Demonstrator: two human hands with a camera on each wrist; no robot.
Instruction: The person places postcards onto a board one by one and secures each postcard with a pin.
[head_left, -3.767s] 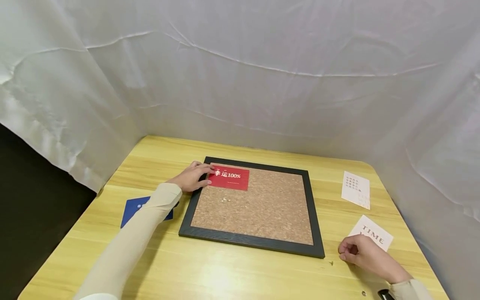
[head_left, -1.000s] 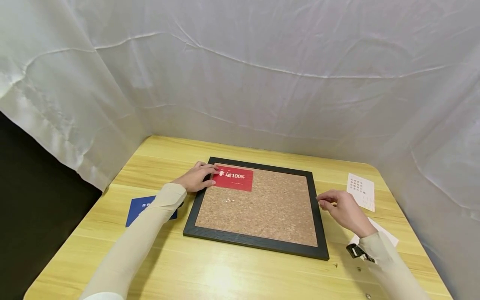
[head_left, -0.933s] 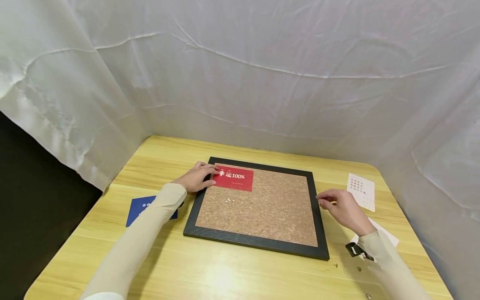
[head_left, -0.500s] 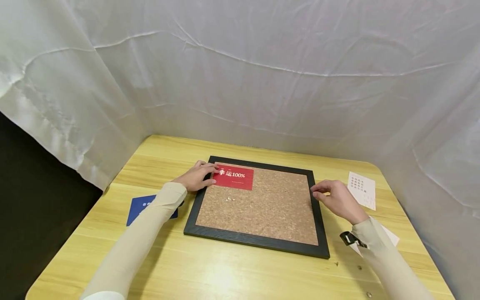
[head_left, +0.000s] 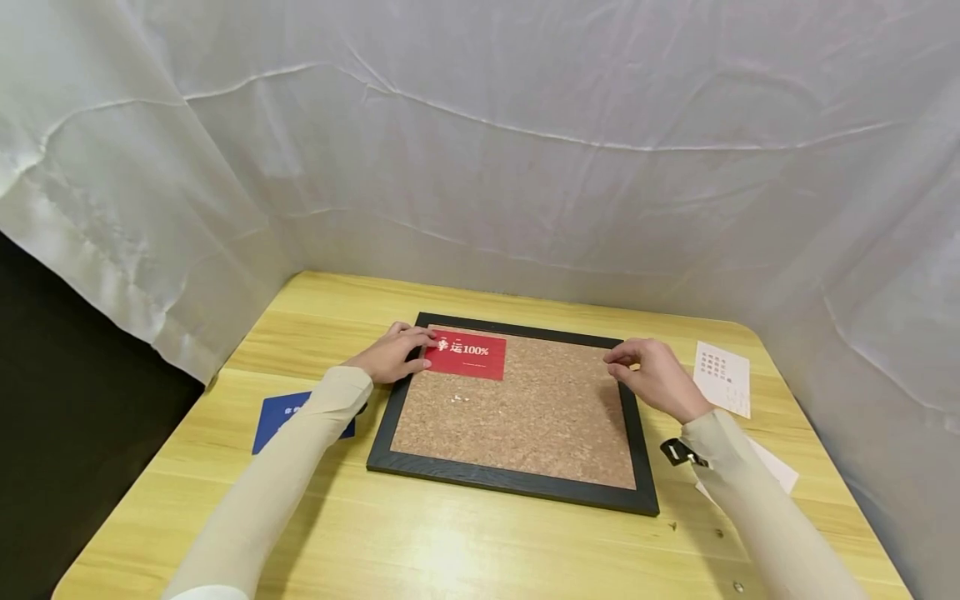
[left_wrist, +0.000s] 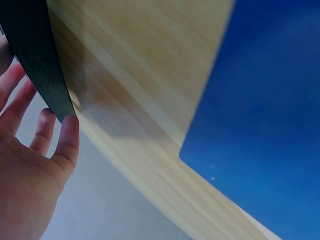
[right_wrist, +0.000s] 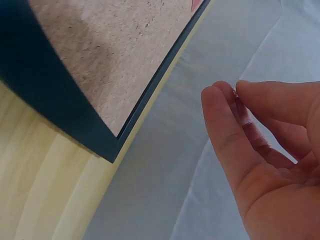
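In the head view my left hand [head_left: 392, 354] reaches over the left side of a black-framed cork board [head_left: 525, 425]. Its fingertips rest on a red card [head_left: 480, 357] with white lettering, lying in the board's upper left corner. The left wrist view shows loosely bent fingers [left_wrist: 67, 145] against the black frame. My right hand [head_left: 656, 379] hovers over the board's upper right part, thumb and fingertips together. A tiny glint of a pin [right_wrist: 235, 93] shows between them in the right wrist view; most of it is hidden.
A blue card [head_left: 279, 417] lies left of the board, partly under my left forearm. On the right lie a white card [head_left: 723, 379] and another white card [head_left: 772, 467], partly covered by my right forearm. Small pins [head_left: 672, 525] lie near the front right. White fabric [head_left: 480, 208] hangs behind.
My right hand has risen from the white card at the lower right and moved left over the board's upper right part. My left hand stays on the red card.
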